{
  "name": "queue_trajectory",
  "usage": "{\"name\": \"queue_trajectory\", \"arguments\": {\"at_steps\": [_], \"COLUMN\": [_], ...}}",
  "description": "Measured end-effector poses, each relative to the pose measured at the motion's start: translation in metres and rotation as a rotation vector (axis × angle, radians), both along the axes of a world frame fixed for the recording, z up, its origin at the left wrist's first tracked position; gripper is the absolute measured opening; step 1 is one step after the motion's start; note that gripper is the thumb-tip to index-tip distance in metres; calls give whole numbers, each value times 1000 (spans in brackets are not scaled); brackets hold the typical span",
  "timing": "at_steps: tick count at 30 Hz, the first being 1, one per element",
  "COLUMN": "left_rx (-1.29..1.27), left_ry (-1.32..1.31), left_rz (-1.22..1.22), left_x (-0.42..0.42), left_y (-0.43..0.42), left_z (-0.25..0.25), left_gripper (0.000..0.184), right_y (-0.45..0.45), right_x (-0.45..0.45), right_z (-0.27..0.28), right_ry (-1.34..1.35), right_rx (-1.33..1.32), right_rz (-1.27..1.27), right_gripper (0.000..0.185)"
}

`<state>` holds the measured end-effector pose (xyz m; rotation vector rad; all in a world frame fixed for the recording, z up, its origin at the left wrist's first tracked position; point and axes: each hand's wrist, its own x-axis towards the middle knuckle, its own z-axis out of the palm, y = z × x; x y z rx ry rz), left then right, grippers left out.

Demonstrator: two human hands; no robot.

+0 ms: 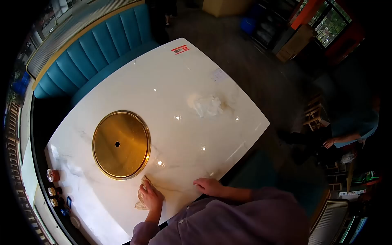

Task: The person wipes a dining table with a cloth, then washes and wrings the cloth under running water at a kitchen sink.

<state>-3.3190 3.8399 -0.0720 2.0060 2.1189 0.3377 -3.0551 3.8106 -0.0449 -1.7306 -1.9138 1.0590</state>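
My left hand (151,199) presses a beige cloth (140,204) onto the white marble-look table (179,139), its fingers bent over the fabric. Just beyond the cloth is a round gold lid (122,157) with a small dark hole in its middle, set in the tabletop. My right hand (207,186) rests at the near edge of the table with its fingers curled in, and nothing shows in it. Farther off on the tabletop lies a crumpled white tissue or thin plastic (209,106).
Several small jars (53,191) line the left edge. A red-and-white sticker (180,50) and a pale paper slip (218,74) are on the far part. A teal bench (92,47) borders the table. A person in a blue top (355,128) is at right.
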Motion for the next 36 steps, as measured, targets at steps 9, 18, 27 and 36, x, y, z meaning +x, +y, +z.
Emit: {"name": "queue_trajectory", "arguments": {"at_steps": [9,18,27,36], "left_rx": [-189,-139,-139,-524], "left_ry": [-250,-108,-184,-1308], "left_rz": [-362,-546,-761,-66], "left_x": [256,369,538,695], "left_y": [18,78,89,114], "left_z": [19,-3,-6,15], "left_gripper": [46,63,48,30], "right_y": [58,-34,-8,109], "right_x": [167,284,447,551], "right_z": [13,23,-45,-30], "right_ry": [14,-63,-45,969], "right_rx": [128,-43,-62,-412], "right_rz": [64,-313,-237,-604], "right_gripper": [16,20,19,40]}}
